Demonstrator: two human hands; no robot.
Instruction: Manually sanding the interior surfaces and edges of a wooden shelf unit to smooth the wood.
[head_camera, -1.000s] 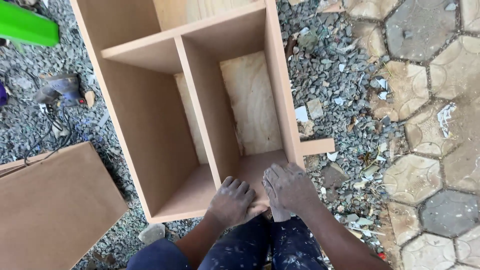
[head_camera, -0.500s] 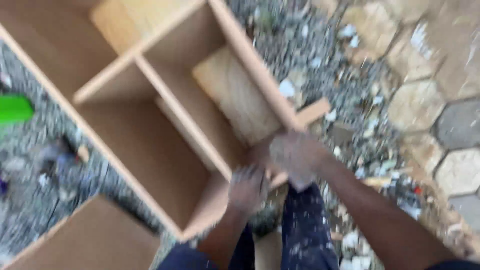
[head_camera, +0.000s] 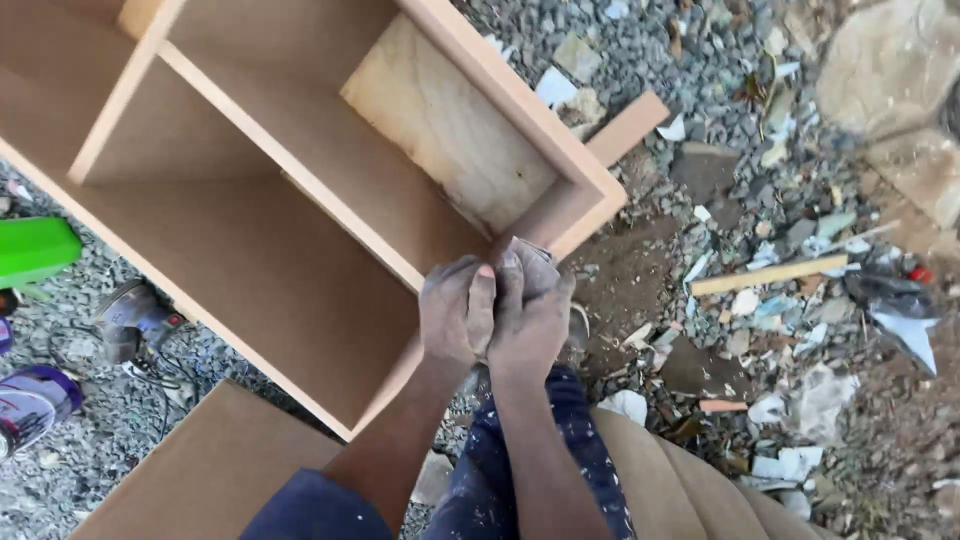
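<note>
A brown board cabinet (head_camera: 300, 250) with a divider and a pale plywood back (head_camera: 450, 130) lies open-side-up on gravel. My left hand (head_camera: 455, 312) and my right hand (head_camera: 530, 320) are pressed together just off the cabinet's near edge, close to its corner (head_camera: 590, 205). Both are dusty, with fingers curled. Between them they hold a small grey piece of sandpaper (head_camera: 537, 260), whose top sticks out above my right fingers. My dark paint-speckled trousers (head_camera: 520, 470) show below.
A green object (head_camera: 35, 250), a corded power tool (head_camera: 135, 320) and a purple can (head_camera: 25, 405) lie left on the gravel. A loose brown board (head_camera: 210, 470) lies lower left, another board (head_camera: 680, 490) lower right. A wood strip (head_camera: 770, 273) and scraps litter the right.
My hands have lifted off the cabinet's near edge and come together around the sandpaper. The view has swung, so the cabinet now sits turned and further up-left.
</note>
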